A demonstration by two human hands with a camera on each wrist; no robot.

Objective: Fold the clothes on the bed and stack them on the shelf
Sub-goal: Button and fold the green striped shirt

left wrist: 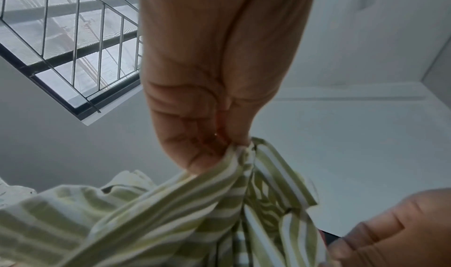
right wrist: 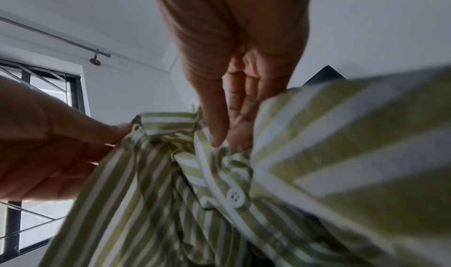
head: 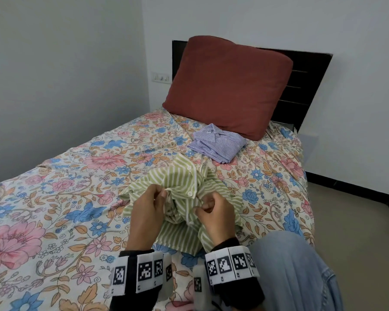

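Floral bedspread (head: 54, 198) under my 2 hands: left hand (head: 147, 212) and right hand (head: 213, 217) each pinch the crumpled green striped shirt (head: 184, 176), its bulk bunched toward 12 o'clock from my fingertips.

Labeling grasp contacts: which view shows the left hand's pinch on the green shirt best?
Left wrist: the left hand pinches the green striped shirt in close-up. Head shows the hand's back; right wrist shows it blurred at frame edge.
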